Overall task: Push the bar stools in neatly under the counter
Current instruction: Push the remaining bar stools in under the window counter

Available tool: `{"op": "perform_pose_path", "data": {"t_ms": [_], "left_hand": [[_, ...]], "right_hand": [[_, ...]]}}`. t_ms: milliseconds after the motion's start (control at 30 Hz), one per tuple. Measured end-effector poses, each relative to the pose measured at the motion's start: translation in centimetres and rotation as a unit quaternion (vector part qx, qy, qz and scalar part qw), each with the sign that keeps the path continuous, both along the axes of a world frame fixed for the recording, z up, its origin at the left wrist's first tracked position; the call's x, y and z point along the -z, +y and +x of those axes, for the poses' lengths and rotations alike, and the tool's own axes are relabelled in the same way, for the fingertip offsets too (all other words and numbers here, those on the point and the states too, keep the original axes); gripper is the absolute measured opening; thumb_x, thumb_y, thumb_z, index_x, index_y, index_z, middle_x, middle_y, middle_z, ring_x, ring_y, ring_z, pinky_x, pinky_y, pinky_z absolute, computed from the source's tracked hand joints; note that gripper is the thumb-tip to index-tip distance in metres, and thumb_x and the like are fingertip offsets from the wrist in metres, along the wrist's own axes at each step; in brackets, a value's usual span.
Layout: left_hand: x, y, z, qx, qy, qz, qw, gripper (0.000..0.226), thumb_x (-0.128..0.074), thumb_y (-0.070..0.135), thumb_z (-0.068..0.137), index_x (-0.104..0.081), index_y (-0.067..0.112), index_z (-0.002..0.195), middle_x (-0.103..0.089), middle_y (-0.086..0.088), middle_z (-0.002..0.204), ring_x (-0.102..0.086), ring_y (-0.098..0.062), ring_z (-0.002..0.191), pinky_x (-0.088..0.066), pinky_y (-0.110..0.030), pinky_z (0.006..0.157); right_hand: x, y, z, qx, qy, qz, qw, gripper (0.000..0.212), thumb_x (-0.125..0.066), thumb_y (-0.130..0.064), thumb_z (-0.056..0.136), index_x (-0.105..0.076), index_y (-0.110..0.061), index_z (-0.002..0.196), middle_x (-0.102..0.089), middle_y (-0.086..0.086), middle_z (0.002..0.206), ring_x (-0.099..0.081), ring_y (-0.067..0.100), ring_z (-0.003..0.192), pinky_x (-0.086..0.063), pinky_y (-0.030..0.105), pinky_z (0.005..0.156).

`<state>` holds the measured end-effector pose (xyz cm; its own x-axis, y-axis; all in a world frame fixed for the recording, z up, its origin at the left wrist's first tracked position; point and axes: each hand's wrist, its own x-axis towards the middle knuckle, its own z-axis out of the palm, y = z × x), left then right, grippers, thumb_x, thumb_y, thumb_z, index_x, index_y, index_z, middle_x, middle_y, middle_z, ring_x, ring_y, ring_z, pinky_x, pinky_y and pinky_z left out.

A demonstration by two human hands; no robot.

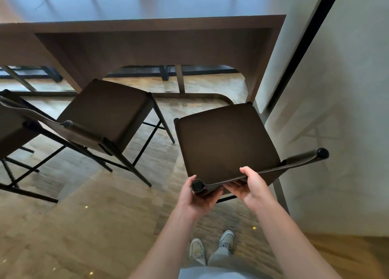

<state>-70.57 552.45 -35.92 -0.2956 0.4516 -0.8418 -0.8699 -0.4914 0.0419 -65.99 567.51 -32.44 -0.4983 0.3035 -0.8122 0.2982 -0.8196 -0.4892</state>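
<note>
Grip: left hand (196,194) and right hand (251,187) clasp the dark brown square-seated metal-legged bar stool (226,144) by its backrest.
Handling: probably rigid, moderately heavy; backrest suits pushing.

Single head-worn wide-angle view, looking steeply down and forward, close over the hands, counter (147,24) ahead

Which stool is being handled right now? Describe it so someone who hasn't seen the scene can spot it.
Start at the long brown counter and follow it to its right end beside the pale wall. The stool nearest that wall is the one: unlike the stool on its left, both hands grip its low backrest.
</note>
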Motion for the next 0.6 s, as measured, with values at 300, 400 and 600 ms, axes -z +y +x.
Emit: {"op": "perform_pose_path", "data": {"t_ms": [300,400,600], "left_hand": [[0.3,-0.1,-2.2,-0.044,0.014,0.03,0.998,0.029,-0.05,0.006,0.084,-0.065,-0.008,0.104,-0.067,-0.028,0.113,-0.061,-0.044,0.112,-0.056,-0.066,0.077],[0.1,-1.0,-4.9,-0.027,0.016,0.035,0.999,0.03,-0.047,0.007,0.09,-0.065,-0.011,0.105,-0.067,-0.03,0.115,-0.06,-0.045,0.114,-0.054,-0.062,0.093],[-1.0,-3.4,-12.8,0.055,0.049,-0.005,0.997,0.037,-0.044,-0.002,0.088,-0.064,-0.007,0.119,-0.063,-0.029,0.13,-0.061,-0.043,0.121,-0.06,-0.059,0.082]], "right_hand": [[0.0,-0.1,-1.4,-0.006,0.007,0.011,1.0,0.022,-0.039,0.017,0.089,-0.053,0.007,0.076,-0.062,0.021,0.072,-0.063,0.037,0.075,-0.061,0.052,0.066],[0.4,-1.1,-3.0,0.008,0.034,0.009,0.999,0.023,-0.04,0.018,0.089,-0.054,0.008,0.074,-0.063,0.024,0.075,-0.064,0.037,0.077,-0.058,0.055,0.081],[0.4,-4.4,-8.1,0.047,0.061,0.011,0.997,0.019,-0.041,0.017,0.089,-0.057,0.013,0.079,-0.068,0.027,0.08,-0.067,0.041,0.088,-0.056,0.054,0.087]]}}
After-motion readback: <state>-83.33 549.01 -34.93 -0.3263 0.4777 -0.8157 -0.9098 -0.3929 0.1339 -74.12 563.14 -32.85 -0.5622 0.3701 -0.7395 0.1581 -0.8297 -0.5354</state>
